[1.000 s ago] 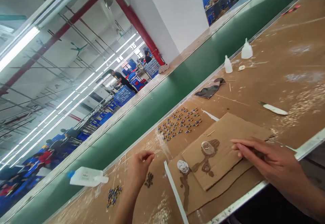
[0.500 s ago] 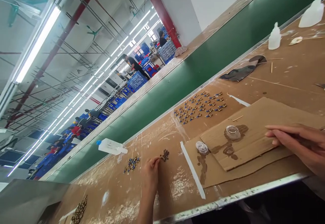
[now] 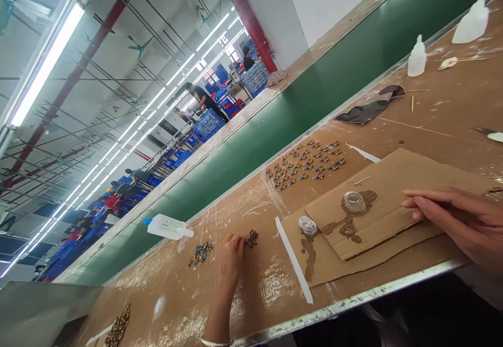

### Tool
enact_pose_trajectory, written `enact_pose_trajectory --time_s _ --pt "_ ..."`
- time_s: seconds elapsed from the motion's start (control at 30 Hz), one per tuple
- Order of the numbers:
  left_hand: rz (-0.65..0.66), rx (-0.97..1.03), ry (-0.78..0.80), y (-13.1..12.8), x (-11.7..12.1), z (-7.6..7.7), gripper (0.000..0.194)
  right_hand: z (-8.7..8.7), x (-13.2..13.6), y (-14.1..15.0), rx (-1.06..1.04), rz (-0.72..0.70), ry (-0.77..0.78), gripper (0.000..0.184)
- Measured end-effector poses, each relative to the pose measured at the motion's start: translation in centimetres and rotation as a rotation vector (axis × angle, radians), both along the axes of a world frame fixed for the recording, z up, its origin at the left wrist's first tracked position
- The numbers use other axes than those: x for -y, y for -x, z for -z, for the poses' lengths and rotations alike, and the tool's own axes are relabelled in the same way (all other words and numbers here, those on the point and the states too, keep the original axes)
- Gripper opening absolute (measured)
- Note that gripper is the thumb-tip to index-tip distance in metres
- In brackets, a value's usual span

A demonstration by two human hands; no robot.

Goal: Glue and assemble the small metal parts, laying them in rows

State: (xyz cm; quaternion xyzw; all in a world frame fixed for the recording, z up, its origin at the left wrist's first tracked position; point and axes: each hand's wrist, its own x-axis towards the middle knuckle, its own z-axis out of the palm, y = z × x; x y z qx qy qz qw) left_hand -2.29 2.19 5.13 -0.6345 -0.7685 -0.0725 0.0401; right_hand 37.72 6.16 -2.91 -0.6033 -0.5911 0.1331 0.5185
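Observation:
My left hand (image 3: pixel 231 255) rests low over the brown tabletop, fingers bent and drawn together at the left edge of a small heap of dark brown pieces (image 3: pixel 252 238). What its fingertips pinch, if anything, is too small to make out. To its left lies a loose cluster of small blue-and-gold pieces (image 3: pixel 201 253). My right hand (image 3: pixel 458 218) hovers above the right part of the cardboard sheets (image 3: pixel 393 179), thumb and index finger pressed together; nothing can be made out between them. Left of that hand, a round clear dish (image 3: pixel 354 202) sits on the upper sheet among wet stains.
Spread blue-and-gold pieces (image 3: pixel 304 163) lie beyond the cardboard. A crumpled clear item (image 3: pixel 307 225) sits near a white strip (image 3: pixel 294 260). A blue-capped bottle (image 3: pixel 168 226) lies at left; squeeze bottles (image 3: pixel 417 57) stand at right. A green belt (image 3: pixel 291 106) runs behind; people work far off.
The whole view has shifted slightly. My left hand's fingers have spread lower across the edge of the dark heap. My right hand keeps its pinch above the cardboard.

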Motion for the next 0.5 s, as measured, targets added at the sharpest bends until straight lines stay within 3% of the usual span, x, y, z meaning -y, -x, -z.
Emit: enact_pose_trajectory --time_s 0.1,0.3,0.4,0.5 --pt "0.009 -0.024 -0.025 -2.4 1.7 0.1 0.027 -0.5 0.1 -0.2 -0.025 -0.068 -0.002 0.043" --pt "0.042 -0.135 -0.033 -8.7 5.0 1.9 0.025 -2.3 0.5 0.2 -0.011 -0.094 0.022 0.051" --pt "0.01 -0.207 -0.065 -9.8 5.3 2.7 0.027 -2.9 0.8 0.5 -0.024 -0.096 -0.022 0.046" --pt "0.02 -0.23 -0.079 -9.3 5.5 3.4 0.026 -2.9 0.8 0.6 -0.01 -0.093 -0.041 0.043"
